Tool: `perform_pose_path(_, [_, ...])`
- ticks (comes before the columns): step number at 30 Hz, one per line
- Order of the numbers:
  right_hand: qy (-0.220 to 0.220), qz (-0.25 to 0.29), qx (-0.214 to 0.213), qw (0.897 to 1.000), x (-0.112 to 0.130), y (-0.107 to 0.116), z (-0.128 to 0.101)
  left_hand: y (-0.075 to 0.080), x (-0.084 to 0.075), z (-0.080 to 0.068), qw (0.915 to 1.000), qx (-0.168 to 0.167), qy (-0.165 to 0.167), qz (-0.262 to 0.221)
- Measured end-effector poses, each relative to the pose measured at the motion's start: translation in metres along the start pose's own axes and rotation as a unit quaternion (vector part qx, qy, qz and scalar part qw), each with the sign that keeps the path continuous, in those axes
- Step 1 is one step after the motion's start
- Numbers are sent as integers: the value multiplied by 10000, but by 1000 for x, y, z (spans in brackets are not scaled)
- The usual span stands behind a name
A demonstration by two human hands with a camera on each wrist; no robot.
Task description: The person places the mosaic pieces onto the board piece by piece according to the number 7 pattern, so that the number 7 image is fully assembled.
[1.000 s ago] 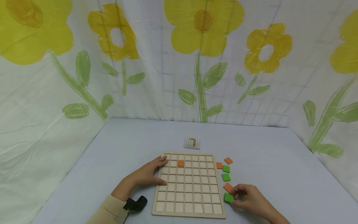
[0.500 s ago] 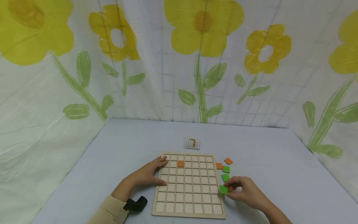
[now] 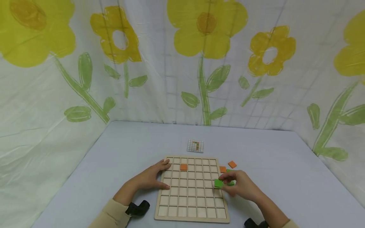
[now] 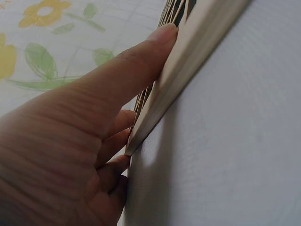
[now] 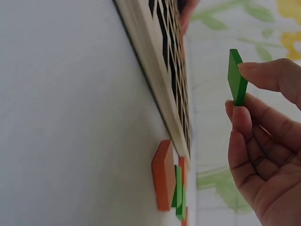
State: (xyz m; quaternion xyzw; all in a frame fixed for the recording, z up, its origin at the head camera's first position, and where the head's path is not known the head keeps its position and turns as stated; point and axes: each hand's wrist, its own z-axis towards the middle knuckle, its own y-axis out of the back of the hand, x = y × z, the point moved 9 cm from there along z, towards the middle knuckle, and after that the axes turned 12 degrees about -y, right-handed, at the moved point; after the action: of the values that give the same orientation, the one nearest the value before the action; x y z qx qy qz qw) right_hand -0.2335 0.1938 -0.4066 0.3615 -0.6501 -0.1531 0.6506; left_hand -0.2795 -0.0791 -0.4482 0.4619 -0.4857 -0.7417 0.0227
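Observation:
A square wooden grid board [image 3: 192, 219] lies on the table, with one orange tile [image 3: 183, 167] in a cell of its second row from the back. My left hand [image 3: 150, 176] rests on the board's left rim, thumb and fingers spread apart and fairly straight. Between thumb and fingertips, my right hand [image 3: 239, 186] pinches a green square tile [image 3: 218, 183] above the board's right side. The right wrist view shows that green tile [image 5: 236, 77] raised clear of the board. A nearer orange tile [image 5: 163, 175] lies on the table there; in the head view the hand hides it.
Two orange tiles, one close to the rim [image 3: 223, 169] and one farther out [image 3: 232, 164], lie right of the board. Green tiles beside them are partly covered by the right hand. Behind the board lies a small printed grid card [image 3: 195, 146]. A flower-printed curtain [image 3: 148, 104] surrounds the table.
My right hand has picked up the green tile from beside the board's near right corner and carried it away from me and left, over the board's right edge. The left hand stays put.

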Motion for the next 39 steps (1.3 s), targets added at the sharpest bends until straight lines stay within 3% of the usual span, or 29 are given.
perform_pose_path(9, [357,314,339,9983,23,-12,22,1,-1,0,10000,5,2,53])
perform_pose_path(18, [783,325,326,9959,44,-18,46,0,0,0,10000,0,-5,89])
perform_pose_path(26, [565,244,422,9972,46,-31,68,0,1,1,9999,-3,-48,124])
perform_pose_path(39, [660,-121,373,9970,54,-44,94,1,-1,0,9999,20,-31,96])
